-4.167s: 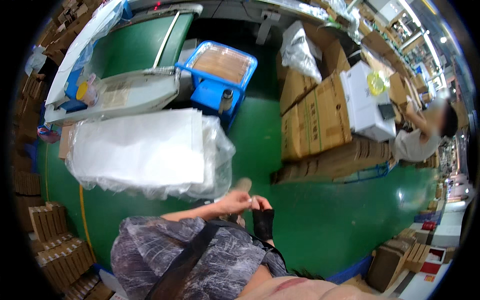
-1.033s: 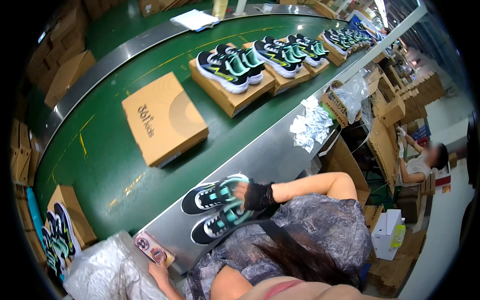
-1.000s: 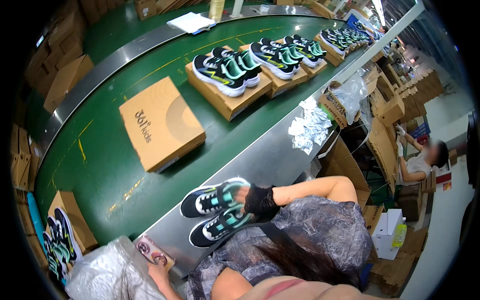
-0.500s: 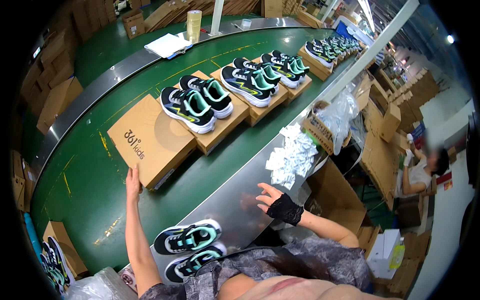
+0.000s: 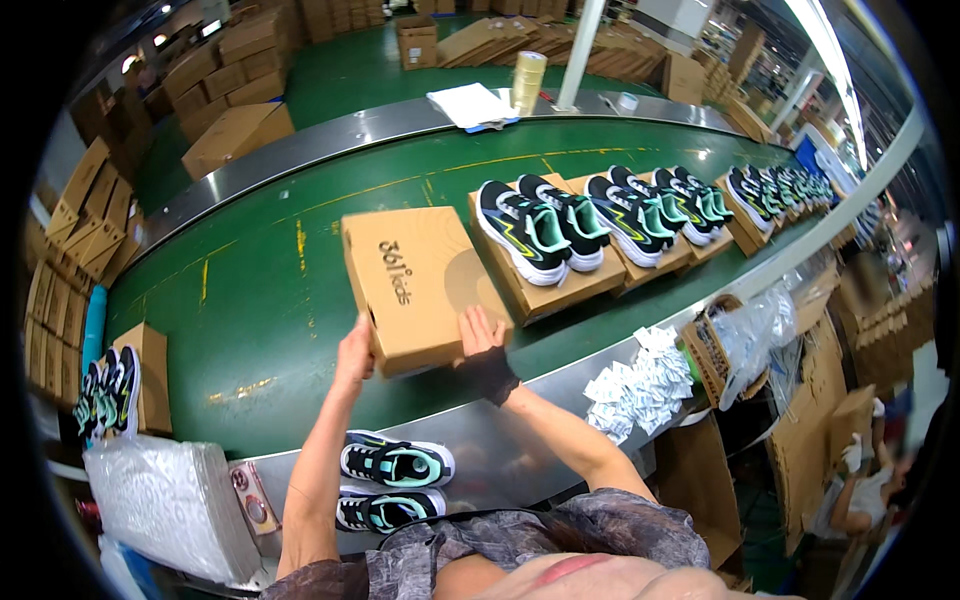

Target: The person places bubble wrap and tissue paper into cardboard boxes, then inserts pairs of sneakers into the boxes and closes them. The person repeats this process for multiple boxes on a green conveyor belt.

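Note:
A closed brown cardboard shoebox (image 5: 415, 270) lies on the green conveyor belt in front of me. My left hand (image 5: 355, 350) is closed on its near left corner, thumb up along the side. On the near right part of the lid, my right hand (image 5: 482, 335) rests with its fingers stretched out; a black fingerless cover wraps its wrist and palm. Just right of this box, a pair of black and mint sneakers (image 5: 540, 230) stands on another shoebox (image 5: 560, 300). Nearer to me, a similar loose pair (image 5: 395, 465) sits on the metal ledge, below my forearms.
White paper packets (image 5: 640, 385) lie heaped on the metal ledge (image 5: 540, 440) at right, beside a carton with plastic bags (image 5: 750, 330). More boxes with sneakers (image 5: 770, 195) run far right. A plastic-wrapped stack (image 5: 170, 505) and a phone (image 5: 255, 500) are at near left. Tape rolls (image 5: 528, 80) stand across the belt.
My right hand has moved from above the metal ledge onto the shoebox lid. My left hand stays at the box's near left corner. The view has turned left, and the box sits more squarely before me.

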{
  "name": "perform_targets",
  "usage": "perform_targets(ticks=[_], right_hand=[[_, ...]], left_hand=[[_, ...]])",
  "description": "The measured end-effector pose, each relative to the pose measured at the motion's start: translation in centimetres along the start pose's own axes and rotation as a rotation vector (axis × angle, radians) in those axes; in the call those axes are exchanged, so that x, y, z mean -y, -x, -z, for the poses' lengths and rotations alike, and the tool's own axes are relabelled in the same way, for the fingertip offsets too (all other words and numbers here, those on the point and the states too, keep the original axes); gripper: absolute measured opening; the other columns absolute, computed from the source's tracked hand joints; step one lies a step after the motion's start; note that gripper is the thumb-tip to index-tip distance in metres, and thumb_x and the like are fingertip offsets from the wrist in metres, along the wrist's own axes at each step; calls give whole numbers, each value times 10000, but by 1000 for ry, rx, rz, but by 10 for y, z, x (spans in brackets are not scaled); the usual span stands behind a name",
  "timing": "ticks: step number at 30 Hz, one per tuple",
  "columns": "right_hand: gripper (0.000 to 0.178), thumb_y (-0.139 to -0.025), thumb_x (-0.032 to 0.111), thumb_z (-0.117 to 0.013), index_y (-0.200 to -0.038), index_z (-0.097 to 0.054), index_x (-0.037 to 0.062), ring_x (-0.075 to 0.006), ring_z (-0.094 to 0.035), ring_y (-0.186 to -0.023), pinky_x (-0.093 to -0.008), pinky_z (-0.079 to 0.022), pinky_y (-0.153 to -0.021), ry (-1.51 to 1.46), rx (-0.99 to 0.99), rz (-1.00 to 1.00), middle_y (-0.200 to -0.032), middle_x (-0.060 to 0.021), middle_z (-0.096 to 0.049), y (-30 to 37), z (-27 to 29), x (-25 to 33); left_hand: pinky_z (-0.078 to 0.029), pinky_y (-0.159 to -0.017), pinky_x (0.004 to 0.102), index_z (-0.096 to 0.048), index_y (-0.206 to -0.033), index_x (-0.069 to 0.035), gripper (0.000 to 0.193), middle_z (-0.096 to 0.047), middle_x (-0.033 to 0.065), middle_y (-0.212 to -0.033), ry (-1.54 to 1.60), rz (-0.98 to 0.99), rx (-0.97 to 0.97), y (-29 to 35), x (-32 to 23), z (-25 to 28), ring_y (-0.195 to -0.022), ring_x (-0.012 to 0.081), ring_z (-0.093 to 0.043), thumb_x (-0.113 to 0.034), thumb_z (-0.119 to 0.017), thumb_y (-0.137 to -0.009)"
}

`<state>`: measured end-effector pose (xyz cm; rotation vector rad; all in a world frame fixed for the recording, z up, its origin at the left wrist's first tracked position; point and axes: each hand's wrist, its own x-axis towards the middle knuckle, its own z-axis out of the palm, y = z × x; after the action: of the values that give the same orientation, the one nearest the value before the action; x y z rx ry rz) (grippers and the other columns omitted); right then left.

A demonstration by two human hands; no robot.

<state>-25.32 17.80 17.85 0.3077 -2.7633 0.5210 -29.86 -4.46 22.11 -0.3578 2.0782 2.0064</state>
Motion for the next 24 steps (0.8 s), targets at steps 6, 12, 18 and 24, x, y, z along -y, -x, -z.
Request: perform_targets(ticks=[6,12,18,24], right_hand=[[576,-686,99,-594,-1205,-359,11,-261,-509,-1006,-346,-409,-842,-1097,-119,-323,-1110,-168,-500,11,37,65],[462,-762,305,-606,-1107,-430,53,-208,-597,-865,-317,-477,-655,-1578,244,-1122,-996,-117,-581,51,11,26],[295,-813,284,-559,-990,-537,49,-138,-601,-800,-225,-439,-631,-1099,492,-653,-917,-79,-618,78,72,6],[245,-812,137,-555,-1004,-518,-10,-143,-589,-777,-241,-454,-691,-1078,405,-287,-885,-107,-610,58,94,45]], left_hand=[[-455,-580,426,-573,-957,-81,253,-504,137,-755,-1232,-475,-381,29,19,78,-674,313,-557,-239,-558,-760],[-450,-696,417,-573,-981,-46,397,-513,203,-818,-1179,-355,-230,53,70,114,-846,330,-516,-295,-652,-681],[-401,-537,201,-572,-898,41,187,-524,16,-667,4,-421,205,189,-106,93,-610,66,-483,-116,-530,-806],[-413,-434,355,-560,-880,36,229,-508,212,-619,467,-1094,1158,332,-204,74,-456,271,-479,-151,-633,-769]])
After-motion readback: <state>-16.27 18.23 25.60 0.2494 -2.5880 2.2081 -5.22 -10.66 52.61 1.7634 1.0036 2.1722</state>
